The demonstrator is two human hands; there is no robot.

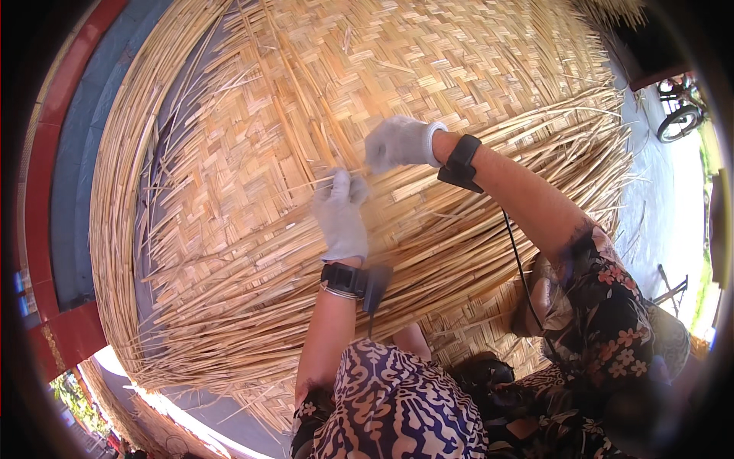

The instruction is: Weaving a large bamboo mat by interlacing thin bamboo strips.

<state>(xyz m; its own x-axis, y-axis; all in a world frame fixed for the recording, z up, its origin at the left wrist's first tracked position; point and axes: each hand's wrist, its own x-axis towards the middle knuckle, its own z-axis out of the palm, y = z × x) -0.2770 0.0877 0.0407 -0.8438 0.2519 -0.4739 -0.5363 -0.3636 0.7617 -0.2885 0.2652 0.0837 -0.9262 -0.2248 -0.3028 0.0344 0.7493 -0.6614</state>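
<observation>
A wide straw-coloured mat [443, 61] in herringbone weave spreads out before me. Across its near part lies a thick layer of loose reed strips [459, 222]. My left hand [340, 218], in a pale work glove, is closed over the mat with thumb and finger pinched on a thin reed strip [302, 186] pointing left. Just beyond it and to the right, my right hand [397, 144], gloved too, is curled closed above the weave. Motion blurs its fingertips, and what they hold is hidden. Both wrists carry black straps with small devices.
Long reeds [115, 229] curve along the mat's left side, beside a red beam [42, 168]. A black cable [520, 268] hangs from my right wrist. Patterned cloth [390, 405] covers the lower middle. A wheeled vehicle [679, 118] stands at the far right.
</observation>
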